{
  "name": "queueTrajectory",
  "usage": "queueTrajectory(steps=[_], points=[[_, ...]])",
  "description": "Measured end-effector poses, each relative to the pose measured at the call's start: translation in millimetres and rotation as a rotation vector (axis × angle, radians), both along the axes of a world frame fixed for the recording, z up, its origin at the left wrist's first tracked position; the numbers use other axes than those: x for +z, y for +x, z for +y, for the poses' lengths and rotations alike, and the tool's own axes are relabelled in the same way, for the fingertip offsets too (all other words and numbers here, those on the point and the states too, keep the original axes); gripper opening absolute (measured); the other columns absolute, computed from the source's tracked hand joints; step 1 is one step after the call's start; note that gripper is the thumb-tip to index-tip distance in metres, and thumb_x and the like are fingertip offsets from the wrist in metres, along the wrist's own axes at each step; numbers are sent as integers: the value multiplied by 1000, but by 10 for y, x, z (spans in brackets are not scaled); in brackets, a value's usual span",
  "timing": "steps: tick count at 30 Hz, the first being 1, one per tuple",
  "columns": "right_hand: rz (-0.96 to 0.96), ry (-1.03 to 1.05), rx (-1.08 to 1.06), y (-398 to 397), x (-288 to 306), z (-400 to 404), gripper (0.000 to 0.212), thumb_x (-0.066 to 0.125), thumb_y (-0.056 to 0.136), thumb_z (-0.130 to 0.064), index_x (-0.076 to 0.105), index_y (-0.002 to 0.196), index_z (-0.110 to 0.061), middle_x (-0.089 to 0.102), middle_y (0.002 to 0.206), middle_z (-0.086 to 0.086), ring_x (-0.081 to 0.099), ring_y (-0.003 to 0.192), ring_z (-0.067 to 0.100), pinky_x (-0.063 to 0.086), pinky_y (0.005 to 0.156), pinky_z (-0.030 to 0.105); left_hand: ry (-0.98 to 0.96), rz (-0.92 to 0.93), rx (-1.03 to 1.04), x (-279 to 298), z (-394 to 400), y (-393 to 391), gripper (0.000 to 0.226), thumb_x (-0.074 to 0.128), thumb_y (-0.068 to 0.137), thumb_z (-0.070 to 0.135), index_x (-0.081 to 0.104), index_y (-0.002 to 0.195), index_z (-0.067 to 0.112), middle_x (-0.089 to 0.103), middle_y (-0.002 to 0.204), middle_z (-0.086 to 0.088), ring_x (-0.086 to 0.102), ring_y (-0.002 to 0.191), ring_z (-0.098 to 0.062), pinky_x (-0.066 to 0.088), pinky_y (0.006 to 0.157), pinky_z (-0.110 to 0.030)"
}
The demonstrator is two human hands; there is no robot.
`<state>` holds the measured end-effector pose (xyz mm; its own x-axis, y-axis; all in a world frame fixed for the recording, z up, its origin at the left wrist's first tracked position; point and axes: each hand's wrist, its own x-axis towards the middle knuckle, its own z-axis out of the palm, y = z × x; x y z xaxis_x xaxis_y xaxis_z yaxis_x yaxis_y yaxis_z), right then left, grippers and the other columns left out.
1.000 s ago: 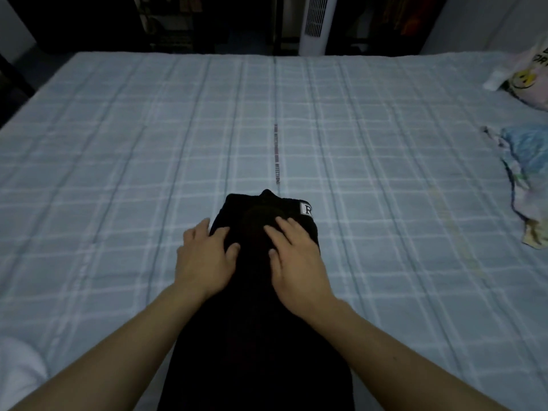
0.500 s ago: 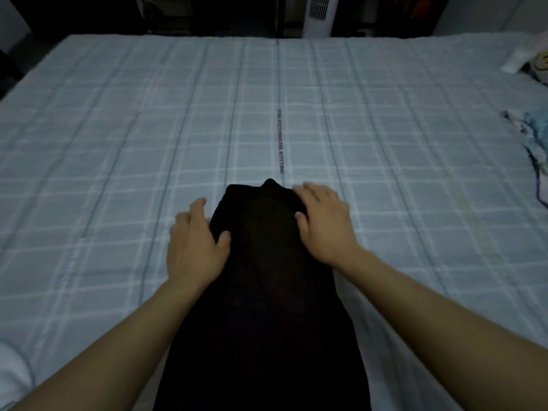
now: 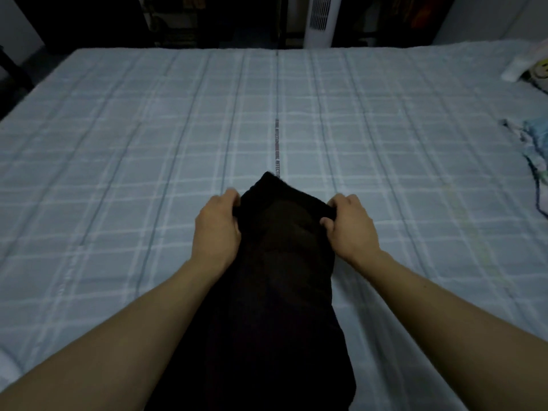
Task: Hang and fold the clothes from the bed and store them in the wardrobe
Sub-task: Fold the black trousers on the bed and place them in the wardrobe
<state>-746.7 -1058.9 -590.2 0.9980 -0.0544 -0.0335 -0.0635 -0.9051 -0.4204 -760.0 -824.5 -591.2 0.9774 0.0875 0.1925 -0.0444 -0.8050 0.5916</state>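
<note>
Black garment (image 3: 275, 277) lies lengthwise on the bed (image 3: 118, 143) w/ plaid sheet. Left hand (image 3: 216, 229) & right hand (image 3: 350, 226) each pinch its far corners (fingers curled under the fabric).

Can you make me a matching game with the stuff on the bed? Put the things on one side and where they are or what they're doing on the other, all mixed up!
Things:
1. black garment
2. left hand
3. white tower fan
4. crumpled blue cloth

Places or states:
A. stands beyond the far edge of the bed
B. lies at the bed's right edge
C. grips the garment's left corner
D. stretched out on the bed between both arms

Pairs: 1-D, 2-C, 3-A, 4-B
</note>
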Motion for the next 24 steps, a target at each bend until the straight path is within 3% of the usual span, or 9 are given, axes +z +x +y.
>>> queueTrajectory(steps=[2, 4, 7, 10, 12, 15, 19, 24], points=[[-157, 43, 87, -123, 21, 164, 38, 57, 90, -10, 54, 128, -13, 49, 130, 11, 49, 117, 30, 43, 96, 40, 119, 133, 7, -77, 0, -81, 16, 47, 91, -1, 60, 97, 7, 54, 92, -10, 55, 87, -29, 40, 68, -34], [-238, 74, 255, -268, -20, 338, 53, 54, 88, 0, 50, 140, -11, 45, 144, 13, 42, 131, 29, 39, 108, 41, 313, 190, 11, -108, 20, -207, 25, 51, 96, 11, 62, 118, 9, 57, 123, -13, 52, 108, -31, 46, 84, -42], [-89, 132, 355, -478, -175, 464, 59, 43, 99, -4, 26, 154, -14, 23, 161, 9, 20, 149, 24, 17, 122, 33, 441, 51, -76, -83, 10, -628, 42, 51, 98, 25, 54, 136, 8, 46, 149, -13, 46, 130, -33, 42, 99, -49], [-10, 137, 376, -509, -346, 411, 59, 34, 105, -18, 6, 157, -14, 7, 164, 7, 8, 151, 20, 7, 123, 30, 475, 112, -200, -183, 17, -1201, 56, 31, 101, 43, 46, 146, 13, 36, 158, -6, 34, 145, -24, 35, 114, -47], [27, 155, 354, -459, -415, 389, 61, 32, 105, -23, 1, 156, -11, 3, 165, 7, 4, 152, 20, 4, 123, 29, 465, 239, -211, -307, 124, -1383, 65, 15, 100, 55, 26, 156, 23, 18, 164, 0, 14, 152, -17, 20, 121, -42], [66, 117, 338, -410, -546, 386, 63, 31, 105, -28, -1, 156, -9, 0, 165, 7, -1, 152, 19, -1, 122, 28, 560, 270, -251, -526, 246, -1413, 67, 3, 98, 60, -4, 158, 30, -6, 166, 4, -8, 153, -14, 7, 125, -41], [72, -16, 348, -419, -677, 388, 63, 29, 106, -29, -3, 155, -6, -4, 164, 10, -5, 152, 22, -6, 121, 28, 632, 253, -262, -782, 268, -1378, 66, 5, 100, 56, -1, 159, 26, -2, 167, -1, -2, 154, -20, 10, 124, -47], [195, 238, 232, -743, -332, 413, 62, 29, 107, -34, 0, 156, -12, -3, 165, 6, -6, 151, 21, -4, 119, 27, 593, 279, -232, -703, 245, -1368, 66, 5, 100, 57, -8, 158, 29, -8, 167, -1, -8, 153, -20, 1, 124, -46]])
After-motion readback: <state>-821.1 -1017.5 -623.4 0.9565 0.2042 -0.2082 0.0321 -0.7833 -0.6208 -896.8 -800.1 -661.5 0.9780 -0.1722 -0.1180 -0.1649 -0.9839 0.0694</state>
